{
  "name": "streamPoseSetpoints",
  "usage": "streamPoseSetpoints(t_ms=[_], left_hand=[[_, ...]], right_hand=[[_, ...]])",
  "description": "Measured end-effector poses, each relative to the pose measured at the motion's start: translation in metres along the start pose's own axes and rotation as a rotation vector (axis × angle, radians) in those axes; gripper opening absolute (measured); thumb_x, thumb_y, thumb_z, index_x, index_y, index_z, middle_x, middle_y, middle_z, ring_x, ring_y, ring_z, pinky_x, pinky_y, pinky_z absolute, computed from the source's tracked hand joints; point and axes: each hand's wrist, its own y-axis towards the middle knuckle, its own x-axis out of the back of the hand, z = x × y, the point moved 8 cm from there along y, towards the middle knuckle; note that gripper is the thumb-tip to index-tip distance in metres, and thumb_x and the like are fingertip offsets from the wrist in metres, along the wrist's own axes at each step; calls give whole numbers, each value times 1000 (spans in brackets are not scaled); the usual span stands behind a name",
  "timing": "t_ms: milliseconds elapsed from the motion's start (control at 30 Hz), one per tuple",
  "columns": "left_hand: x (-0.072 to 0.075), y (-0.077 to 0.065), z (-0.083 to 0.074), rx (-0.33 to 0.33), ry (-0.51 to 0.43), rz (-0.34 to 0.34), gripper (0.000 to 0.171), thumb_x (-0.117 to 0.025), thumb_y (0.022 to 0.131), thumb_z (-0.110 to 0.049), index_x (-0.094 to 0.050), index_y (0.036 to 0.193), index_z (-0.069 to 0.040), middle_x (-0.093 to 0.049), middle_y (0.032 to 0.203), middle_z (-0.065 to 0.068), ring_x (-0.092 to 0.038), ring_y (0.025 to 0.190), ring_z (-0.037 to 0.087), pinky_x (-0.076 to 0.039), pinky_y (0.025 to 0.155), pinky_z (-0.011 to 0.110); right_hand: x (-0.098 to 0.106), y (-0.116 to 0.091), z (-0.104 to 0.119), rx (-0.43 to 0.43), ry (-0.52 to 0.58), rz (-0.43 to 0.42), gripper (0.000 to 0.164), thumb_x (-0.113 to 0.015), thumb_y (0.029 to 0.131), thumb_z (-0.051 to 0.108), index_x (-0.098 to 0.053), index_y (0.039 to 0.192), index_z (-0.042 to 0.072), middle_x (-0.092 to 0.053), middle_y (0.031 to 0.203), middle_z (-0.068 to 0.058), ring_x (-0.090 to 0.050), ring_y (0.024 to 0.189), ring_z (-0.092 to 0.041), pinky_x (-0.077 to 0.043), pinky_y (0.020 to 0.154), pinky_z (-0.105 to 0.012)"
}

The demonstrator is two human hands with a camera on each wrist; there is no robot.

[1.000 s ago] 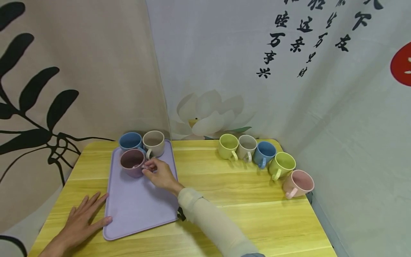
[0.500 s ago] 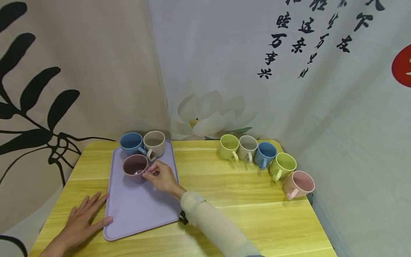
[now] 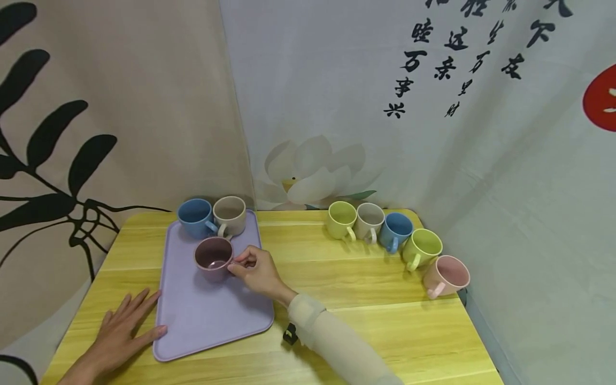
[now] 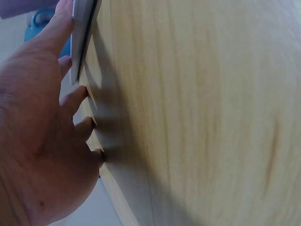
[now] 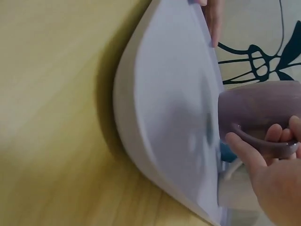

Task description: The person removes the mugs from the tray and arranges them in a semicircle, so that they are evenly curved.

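Note:
My right hand (image 3: 257, 271) pinches the handle of a dusky purple mug (image 3: 213, 270), upright over the middle of the lilac tray (image 3: 216, 326). In the right wrist view the thumb and fingers are on the purple mug's (image 5: 254, 106) looped handle; whether its base touches the tray cannot be told. Behind it on the tray stand a blue mug (image 3: 194, 222) and a beige mug (image 3: 231, 214), side by side. My left hand (image 3: 120, 331) lies with fingers spread at the tray's left edge. Its thumb rests on the tray rim (image 4: 82, 42) in the left wrist view.
At the table's right a slanting row of mugs stands: a green mug (image 3: 339, 224), a grey mug (image 3: 369, 220), a blue mug (image 3: 394, 230), another green mug (image 3: 423, 248) and a pink mug (image 3: 445, 278). A printed curtain (image 3: 317, 80) hangs behind the wooden table (image 3: 366, 331).
My right hand has drawn the purple mug toward me and a little to the right, away from the blue and beige mugs. The left hand stays where it was.

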Motion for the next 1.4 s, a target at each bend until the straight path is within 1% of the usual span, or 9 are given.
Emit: streamPoseSetpoints(t_ms=[133,267,467,567,700,933,1133,1267,1400], left_hand=[[1,-1,0,-8,-2,-3,99,-68,108,-64,-24,180,-13,-18,178,46,-1,160,81,0,113,103],[1,-2,0,-27,2,-17,98,-69,108,-61,-24,181,-14,-20,178,46,-4,160,82,-3,111,103],[1,-4,0,-37,-6,-26,97,-70,108,-60,-24,181,-14,-19,179,45,-3,160,82,-2,112,103],[1,-4,1,-36,-7,-25,97,-70,108,-60,-24,181,-13,-19,179,45,-3,160,82,-2,112,103],[1,-4,1,-33,-8,-23,98,-70,108,-60,-24,180,-13,-19,178,46,-3,159,82,-1,111,103],[0,-3,2,-26,-27,-13,98,-69,108,-61,-24,180,-13,-17,178,46,0,160,82,3,113,103],[0,-3,1,-37,-25,-24,98,-70,108,-60,-24,181,-14,-18,179,46,-1,160,82,1,112,103],[1,-3,0,-45,-29,-32,97,-71,107,-59,-25,181,-14,-20,179,46,-3,160,82,1,112,103],[2,-3,-1,-48,-31,-33,96,-71,108,-59,-26,180,-14,-20,178,46,-3,160,82,1,112,103]], right_hand=[[17,-5,7,-8,23,-18,17,-87,96,1,-71,101,-3,-84,100,-25,-72,78,1,-58,68,-13],[35,-9,17,22,3,-53,17,-87,97,2,-72,103,-5,-84,102,-28,-71,79,1,-57,68,-13],[60,-14,27,75,-29,-98,16,-85,98,1,-72,105,-6,-84,103,-29,-72,82,1,-60,78,-16],[71,-17,28,77,-26,-113,16,-85,99,0,-72,105,-6,-84,104,-29,-73,84,0,-62,80,-16],[85,-20,26,77,0,-129,16,-83,99,-2,-71,107,-8,-83,103,-33,-75,83,-2,-66,78,-18],[111,-23,23,78,53,-189,16,-82,98,-7,-69,107,-12,-80,100,-36,-78,82,-7,-72,79,-26],[136,-24,23,78,44,-266,18,-83,97,-6,-70,106,-12,-80,100,-37,-78,80,-10,-70,75,-23],[151,-24,20,55,64,-319,19,-84,96,-8,-69,106,-13,-80,99,-35,-79,80,-14,-70,74,-23],[164,-24,16,33,70,-369,20,-84,95,-7,-68,106,-12,-81,96,-25,-79,80,-17,-71,75,-26]])
